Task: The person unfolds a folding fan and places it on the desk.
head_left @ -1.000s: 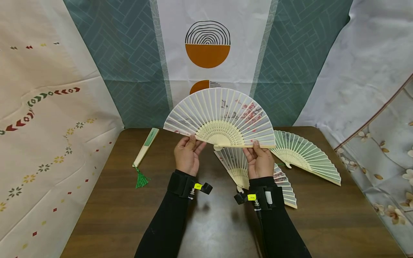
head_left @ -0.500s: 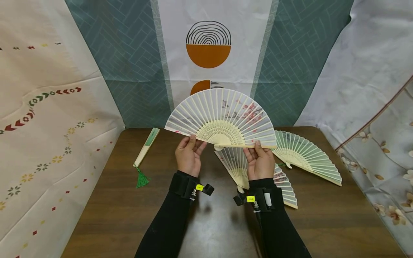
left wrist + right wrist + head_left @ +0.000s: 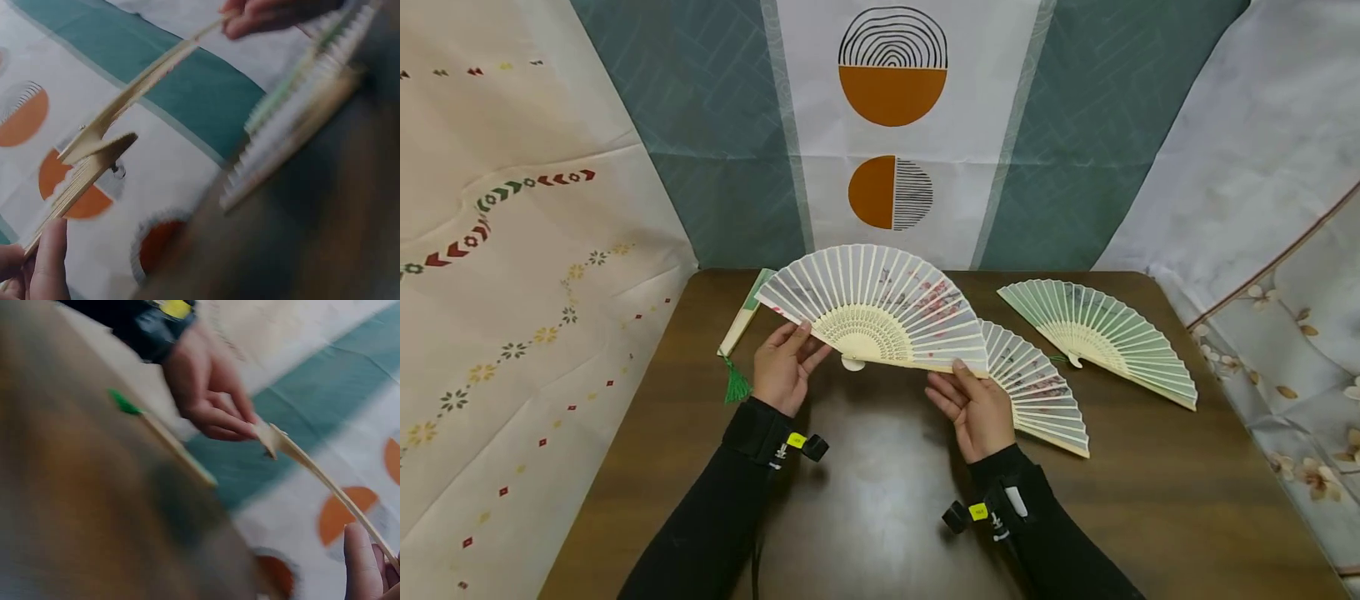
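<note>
My left hand [image 3: 784, 368] and right hand [image 3: 979, 410] hold a spread white folding fan [image 3: 865, 329] between them, raised above the table. Pink and red blossoms decorate its right half. The left thumb and fingers pinch the left end rib; the right ones pinch the right end rib. In the left wrist view the fan [image 3: 150, 78] shows edge-on, its pivot end in the middle. Behind the right hand a second spread white fan [image 3: 1037, 392] lies on the table, its left part hidden by the held fan and hand.
A spread green fan [image 3: 1097, 333] lies at the right back of the wooden table [image 3: 880, 517]. At the left back lies a folded green fan [image 3: 739, 329] with a green tassel [image 3: 737, 385], its top partly behind the held fan. Patterned cloths [image 3: 895, 250] hang around the table.
Both hands have shifted left and lower with the spread fan, the left more so. More of the white fan on the table is uncovered. The head view has tipped downward.
</note>
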{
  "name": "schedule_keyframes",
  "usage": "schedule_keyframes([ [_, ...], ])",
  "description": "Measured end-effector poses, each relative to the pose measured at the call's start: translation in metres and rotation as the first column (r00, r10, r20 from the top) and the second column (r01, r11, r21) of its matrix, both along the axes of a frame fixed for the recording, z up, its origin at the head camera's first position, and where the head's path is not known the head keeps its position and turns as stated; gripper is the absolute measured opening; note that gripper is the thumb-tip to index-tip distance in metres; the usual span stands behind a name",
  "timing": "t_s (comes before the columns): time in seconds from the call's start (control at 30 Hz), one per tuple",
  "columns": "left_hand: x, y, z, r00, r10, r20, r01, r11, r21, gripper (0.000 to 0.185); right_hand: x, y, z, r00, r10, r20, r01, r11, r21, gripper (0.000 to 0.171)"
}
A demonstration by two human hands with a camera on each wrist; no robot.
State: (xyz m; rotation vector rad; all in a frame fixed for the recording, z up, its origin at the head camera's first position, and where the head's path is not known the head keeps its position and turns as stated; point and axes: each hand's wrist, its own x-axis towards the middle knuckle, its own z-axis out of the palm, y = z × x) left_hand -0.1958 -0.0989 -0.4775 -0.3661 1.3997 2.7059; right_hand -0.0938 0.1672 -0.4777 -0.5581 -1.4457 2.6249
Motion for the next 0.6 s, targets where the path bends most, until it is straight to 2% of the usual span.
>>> schedule_keyframes([
  [0.13, 0.015, -0.036, -0.005, 0.988, -0.13, 0.078, 0.139, 0.983, -0.123, 0.038, 0.027, -0.012, -0.011, 0.989, 0.123, 0.078, -0.125, 0.992, 0.022, 0.018],
  [0.23, 0.028, -0.061, -0.007, 0.973, -0.19, 0.131, 0.212, 0.959, -0.19, 0.049, 0.046, -0.02, -0.015, 0.969, 0.207, 0.135, -0.211, 0.977, 0.017, 0.021],
  [0.3, 0.038, -0.073, -0.01, 0.964, -0.211, 0.164, 0.245, 0.943, -0.225, 0.051, 0.058, -0.022, -0.017, 0.946, 0.28, 0.161, -0.284, 0.959, 0.0, 0.022],
  [0.43, 0.054, -0.091, -0.02, 0.942, -0.246, 0.226, 0.303, 0.915, -0.266, 0.053, 0.079, -0.024, -0.023, 0.886, 0.421, 0.195, -0.424, 0.905, -0.028, 0.033],
  [0.6, 0.068, -0.104, -0.029, 0.927, -0.261, 0.271, 0.336, 0.898, -0.285, 0.054, 0.094, -0.028, -0.032, 0.844, 0.484, 0.232, -0.49, 0.871, -0.036, 0.045],
])
